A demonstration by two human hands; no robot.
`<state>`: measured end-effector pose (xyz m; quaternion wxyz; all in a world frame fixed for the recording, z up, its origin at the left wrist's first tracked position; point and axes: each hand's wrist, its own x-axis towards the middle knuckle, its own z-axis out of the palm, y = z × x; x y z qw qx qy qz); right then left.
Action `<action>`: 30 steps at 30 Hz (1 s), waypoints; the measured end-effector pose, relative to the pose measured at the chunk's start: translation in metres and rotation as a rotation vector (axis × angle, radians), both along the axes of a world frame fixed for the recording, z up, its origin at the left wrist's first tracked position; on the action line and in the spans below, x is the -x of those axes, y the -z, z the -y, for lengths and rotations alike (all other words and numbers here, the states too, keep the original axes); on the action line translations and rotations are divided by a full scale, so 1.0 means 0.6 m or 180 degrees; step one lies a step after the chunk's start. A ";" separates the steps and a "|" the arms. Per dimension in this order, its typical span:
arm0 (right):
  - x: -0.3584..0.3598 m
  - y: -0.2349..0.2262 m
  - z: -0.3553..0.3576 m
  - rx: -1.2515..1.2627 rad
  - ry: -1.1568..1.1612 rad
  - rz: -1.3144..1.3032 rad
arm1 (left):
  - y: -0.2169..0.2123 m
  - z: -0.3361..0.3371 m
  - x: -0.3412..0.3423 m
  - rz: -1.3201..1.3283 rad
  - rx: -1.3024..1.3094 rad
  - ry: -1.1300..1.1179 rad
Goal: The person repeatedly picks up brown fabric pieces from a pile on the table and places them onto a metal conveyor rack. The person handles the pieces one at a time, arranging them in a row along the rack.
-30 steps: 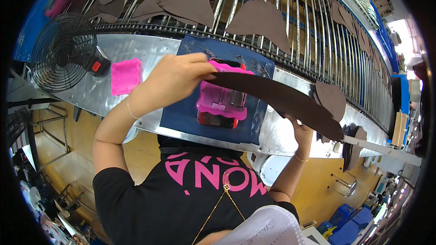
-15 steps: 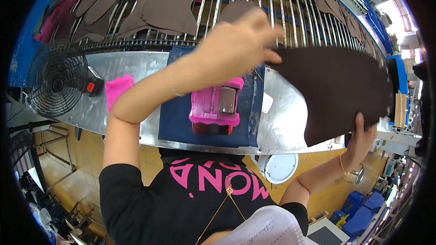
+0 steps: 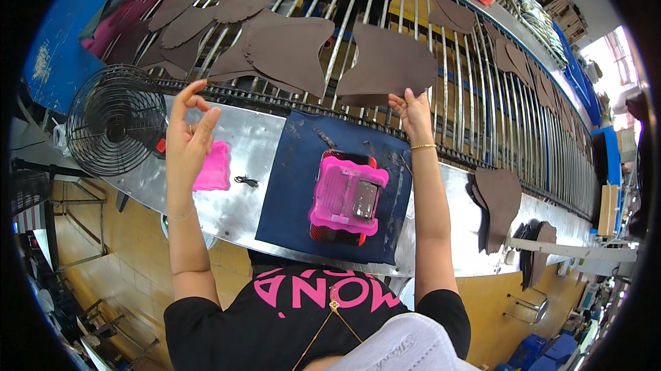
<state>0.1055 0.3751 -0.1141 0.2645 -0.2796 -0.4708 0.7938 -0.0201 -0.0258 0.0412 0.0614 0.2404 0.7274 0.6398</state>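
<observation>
My right hand (image 3: 414, 118) pinches the near edge of a dark brown cut panel (image 3: 389, 61), which lies over the metal bars of the rack. Raised above the left part of the metal table, my left hand (image 3: 187, 140) is empty, its fingers bent and apart. Below it lies a bright pink piece (image 3: 215, 166). Between my arms, a pink tray (image 3: 330, 195) with a brownish block (image 3: 365, 199) in it sits on a dark blue sheet (image 3: 289, 213).
More brown panels (image 3: 286, 51) lie across the bar rack (image 3: 475, 106). A black wire fan (image 3: 116, 118) stands at the left. Several panels (image 3: 497, 206) are stacked on the table's right side. A short black cable (image 3: 246, 181) lies beside the blue sheet.
The brown panel has gone from the right side of the table onto the rack, with my right hand at its edge. My left hand has let go and moved back left.
</observation>
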 end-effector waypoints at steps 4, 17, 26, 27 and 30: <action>0.016 0.019 0.005 -0.0102 0.0170 0.0260 | 0.023 0.028 0.008 0.0120 0.0211 -0.0111; -0.485 -0.050 -0.103 -0.3092 0.2119 0.3465 | 0.056 -0.028 0.005 -0.0052 -0.0056 0.0313; -0.706 0.005 -0.107 -0.3118 0.2477 0.5591 | 0.050 -0.096 -0.033 0.0064 -0.0073 0.0663; -0.682 -0.005 -0.097 -0.2929 0.2483 0.5631 | 0.050 -0.093 -0.036 0.0037 -0.0047 0.0660; -0.647 -0.025 -0.083 -0.2800 0.2569 0.5882 | 0.047 -0.084 -0.040 0.0012 0.0003 0.0642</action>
